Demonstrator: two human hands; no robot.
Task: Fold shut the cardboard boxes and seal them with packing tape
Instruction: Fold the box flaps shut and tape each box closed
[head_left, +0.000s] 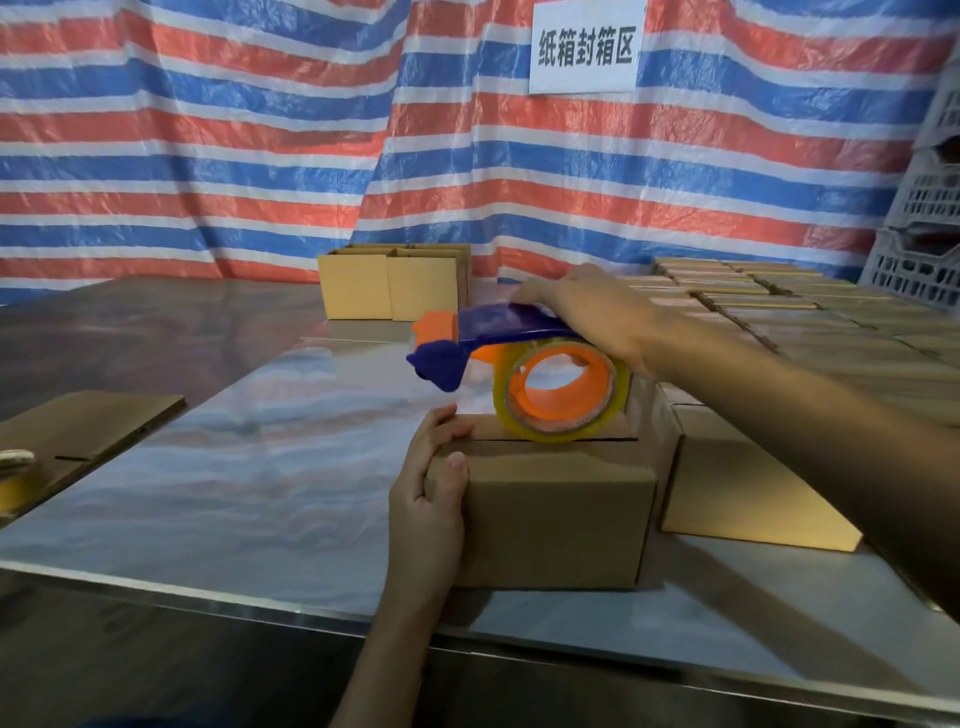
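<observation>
Now L hand (431, 499) is curling round folded carton (556, 519) at left end; R hand (597, 317) is gripping tape dispenser (488, 332) above its seemingly untaped seam; far cartons (395, 286) are waiting open.

Left hand (431, 483) comes up from bottom centre on a near-vertical forearm and grips the left end of the cardboard box (556, 514), fingers curled over the top edge, thumb flat on the near face. Right arm reaches in from the right edge, forearm angled up-left. Right hand (597, 317) is palm-down, fingers wrapped over the blue top of the tape dispenser (498, 327).
</observation>
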